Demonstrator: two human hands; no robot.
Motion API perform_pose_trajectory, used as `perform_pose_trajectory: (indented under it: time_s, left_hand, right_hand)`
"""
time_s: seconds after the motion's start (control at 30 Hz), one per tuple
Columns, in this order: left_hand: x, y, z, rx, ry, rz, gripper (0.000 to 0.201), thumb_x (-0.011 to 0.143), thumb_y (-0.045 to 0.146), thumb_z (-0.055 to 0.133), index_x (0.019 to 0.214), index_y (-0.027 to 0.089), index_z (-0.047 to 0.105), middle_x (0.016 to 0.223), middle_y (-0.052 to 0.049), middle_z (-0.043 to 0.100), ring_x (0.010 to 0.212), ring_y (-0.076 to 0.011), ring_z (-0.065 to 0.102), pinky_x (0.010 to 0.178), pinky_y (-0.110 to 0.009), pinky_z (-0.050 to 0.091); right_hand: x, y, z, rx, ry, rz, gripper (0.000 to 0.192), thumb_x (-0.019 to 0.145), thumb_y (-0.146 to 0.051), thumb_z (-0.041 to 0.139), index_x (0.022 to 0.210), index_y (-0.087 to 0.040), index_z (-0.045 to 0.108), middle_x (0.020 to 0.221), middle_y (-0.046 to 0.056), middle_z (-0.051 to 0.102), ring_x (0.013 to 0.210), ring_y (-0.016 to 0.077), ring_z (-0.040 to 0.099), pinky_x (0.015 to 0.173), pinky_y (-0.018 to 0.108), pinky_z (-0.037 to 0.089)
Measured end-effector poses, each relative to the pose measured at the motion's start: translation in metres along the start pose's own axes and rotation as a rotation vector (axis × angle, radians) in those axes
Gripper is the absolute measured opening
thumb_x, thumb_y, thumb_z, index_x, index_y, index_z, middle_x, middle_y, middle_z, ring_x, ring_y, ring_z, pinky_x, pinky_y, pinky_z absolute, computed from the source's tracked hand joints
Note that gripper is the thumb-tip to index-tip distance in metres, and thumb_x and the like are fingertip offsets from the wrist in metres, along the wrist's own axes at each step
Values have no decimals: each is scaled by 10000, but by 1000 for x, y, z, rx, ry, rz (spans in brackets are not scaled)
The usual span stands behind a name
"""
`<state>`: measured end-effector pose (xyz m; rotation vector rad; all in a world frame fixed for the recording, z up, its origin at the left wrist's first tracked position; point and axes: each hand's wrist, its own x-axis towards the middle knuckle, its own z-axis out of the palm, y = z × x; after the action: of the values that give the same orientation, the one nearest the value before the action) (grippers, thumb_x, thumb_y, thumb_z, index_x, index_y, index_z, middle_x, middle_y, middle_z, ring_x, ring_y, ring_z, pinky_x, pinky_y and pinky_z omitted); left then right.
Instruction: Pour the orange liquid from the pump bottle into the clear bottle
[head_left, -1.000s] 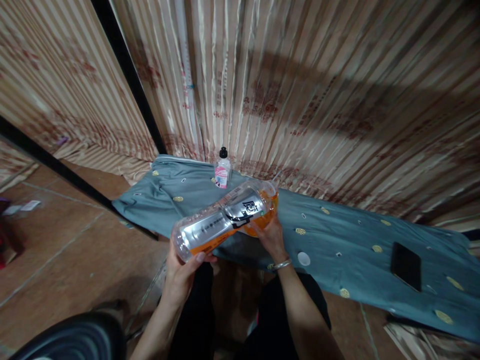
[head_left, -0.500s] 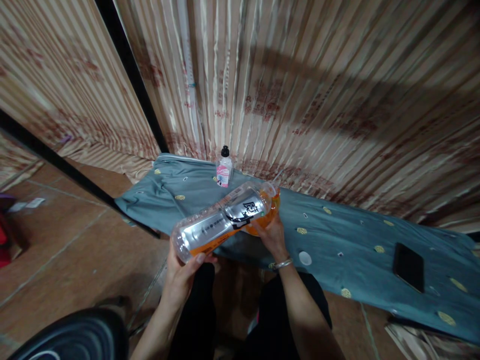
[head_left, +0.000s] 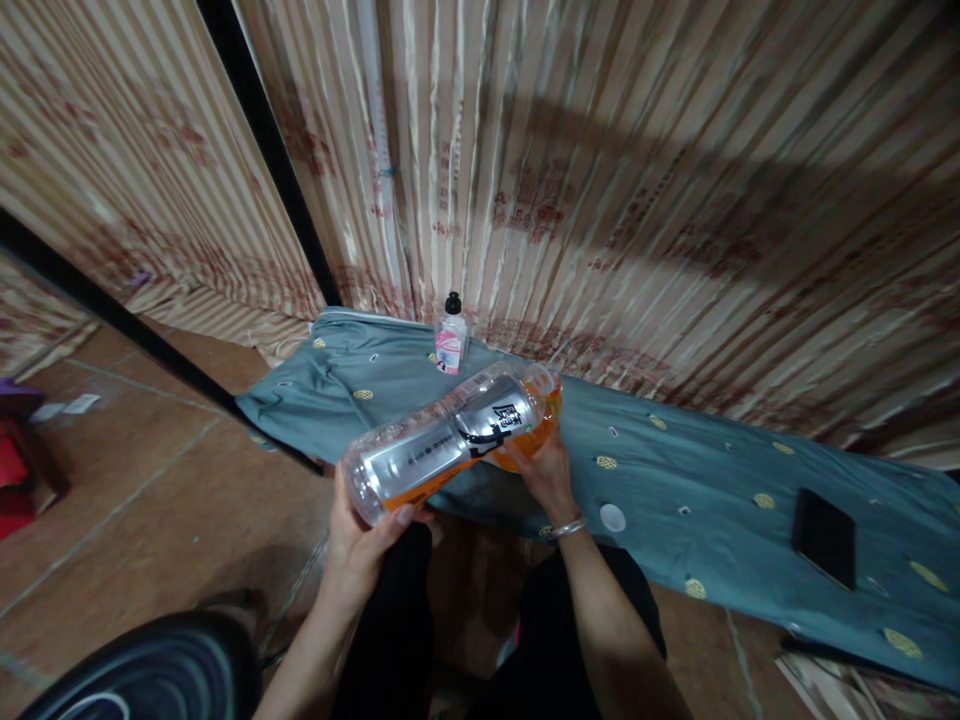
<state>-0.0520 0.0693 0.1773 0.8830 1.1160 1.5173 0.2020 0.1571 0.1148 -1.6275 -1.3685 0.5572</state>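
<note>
My left hand (head_left: 364, 540) is closed around the base of a large clear plastic bottle (head_left: 427, 455) with a silver and orange label. The bottle lies tilted, its neck raised toward the right. Beneath that neck, my right hand (head_left: 544, 475) is wrapped around an orange see-through container (head_left: 536, 437); the large bottle hides much of it, so its exact kind does not show. Whether the bottle's mouth touches the container I cannot tell. A small clear bottle (head_left: 451, 345) with a black cap and pink label stands upright behind the large one.
A teal patterned cloth (head_left: 675, 480) covers the long low surface before me. On it lie a black phone (head_left: 823, 537) and a white disc (head_left: 612, 517). Black poles (head_left: 274, 150) rise at left; a striped curtain (head_left: 600, 200) hangs behind. A round black object (head_left: 157, 670) is at lower left.
The view has shifted very slightly, so everything sits a little further right. Both hands keep their hold, and the large bottle's tilt looks the same.
</note>
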Motion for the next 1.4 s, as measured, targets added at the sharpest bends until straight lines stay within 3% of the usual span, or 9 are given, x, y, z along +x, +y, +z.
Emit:
perform_pose_trajectory:
  time_s: [0.17,0.3,0.57,1.07,1.2,1.4]
  left_hand:
    - [-2,4,5,19,0,17,784,660,460,954,1295,223,559,979,-61,767,658,-239,755,593,-350,656]
    - [-3,7,6,14,23,39,800,647,448,963,1296,225,551,1050,-69,760,641,-206,741,561,-315,641]
    - [3,10,-3,94,-45,111,756,660,422,952,1253,212,533,1135,-86,722,636,-182,731,531,-310,645]
    - [-1,3,-1,18,8,16,879,614,436,966,1338,179,539,1189,-151,736,796,-283,781,564,-358,670]
    - [-3,2,2,-36,42,-24,916,573,440,983,1329,172,540,1073,-126,768,739,-283,775,536,-371,668]
    - [-7,0,3,-57,86,-27,832,617,433,961,1301,176,562,1160,-141,764,849,-322,798,588,-397,691]
  right_hand:
    - [0,3,1,-12,9,-27,837,787,-632,725,1428,-143,502,1272,201,755,1114,363,758,964,469,611]
    - [0,5,2,-16,17,-11,850,761,-687,724,1403,-169,518,1207,175,785,1044,353,783,897,461,632]
    - [0,5,3,-34,18,4,889,736,-645,741,1430,-143,501,1225,201,785,1053,368,788,910,477,631]
    - [-1,4,2,-2,24,-34,827,765,-610,732,1424,-166,505,1297,197,763,1145,357,771,966,478,618]
    - [0,4,1,-10,14,-27,825,764,-609,740,1425,-174,507,1264,191,773,1125,360,776,955,480,620]
    - [-1,2,0,8,-9,-10,896,752,-601,757,1475,-153,475,1304,201,757,1164,375,760,1004,507,601]
